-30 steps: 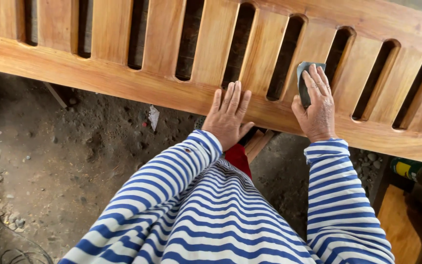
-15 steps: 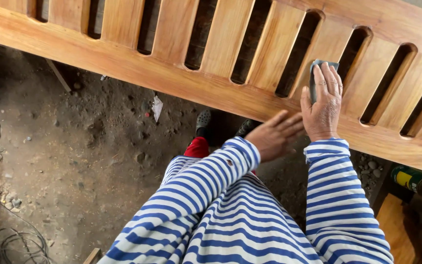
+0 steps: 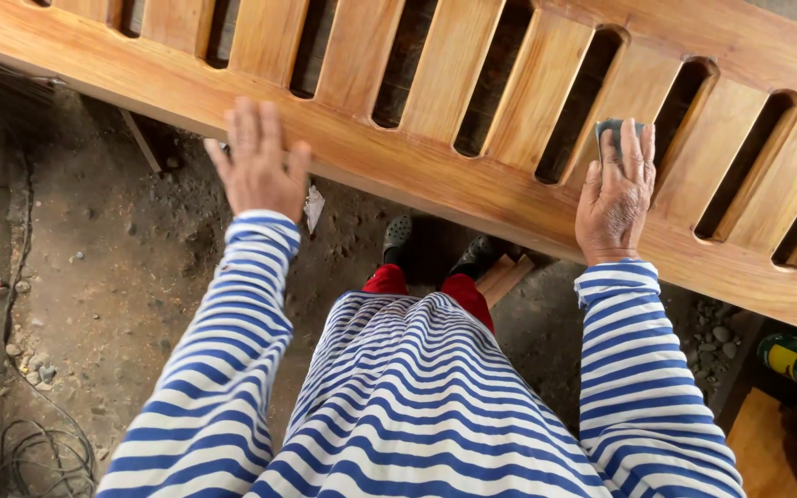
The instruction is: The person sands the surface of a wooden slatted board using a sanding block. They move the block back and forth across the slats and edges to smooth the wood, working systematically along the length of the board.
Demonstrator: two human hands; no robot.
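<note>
1. A long slatted wooden panel [image 3: 435, 175] runs from the upper left of the frame down to the right edge; its wood is smooth and orange-brown, with flat slats parted by dark round-ended slots.
2. The right hand [image 3: 614, 198], right of centre, lies flat, pressing a grey sanding pad [image 3: 612, 132] onto a slat.
3. The left hand [image 3: 255, 166], upper left, rests open, fingers spread, on the panel's lower rail.
4. The two hands are well apart.
5. Below lies a dirt floor [image 3: 122, 277].

the left hand [image 3: 255, 166] has swung from beside the right hand [image 3: 615, 198] out toward 9 o'clock, now lying flat on the wooden slatted panel's [image 3: 398, 161] lower rail, well apart.
</note>
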